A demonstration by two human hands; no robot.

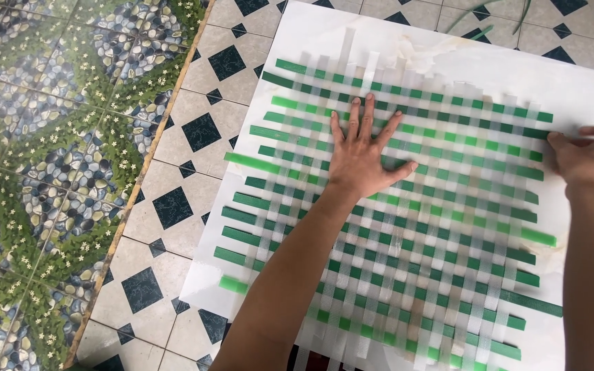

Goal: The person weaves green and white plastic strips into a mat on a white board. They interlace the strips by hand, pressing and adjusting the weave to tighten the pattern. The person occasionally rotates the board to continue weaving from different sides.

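A woven mat (407,227) of green and translucent white strips lies on a white board (517,75) set on the tiled floor. My left hand (362,154) presses flat on the upper middle of the weave, fingers spread. At the mat's right edge, my right hand (589,158) has its fingers curled at the end of a green strip (537,132); whether it pinches the strip is unclear.
Beige floor tiles with dark blue diamonds (194,137) surround the board. A pebble-and-leaf patterned floor area (42,151) lies to the left beyond a thin wooden border (139,178). Loose green strips (489,17) lie at the top right.
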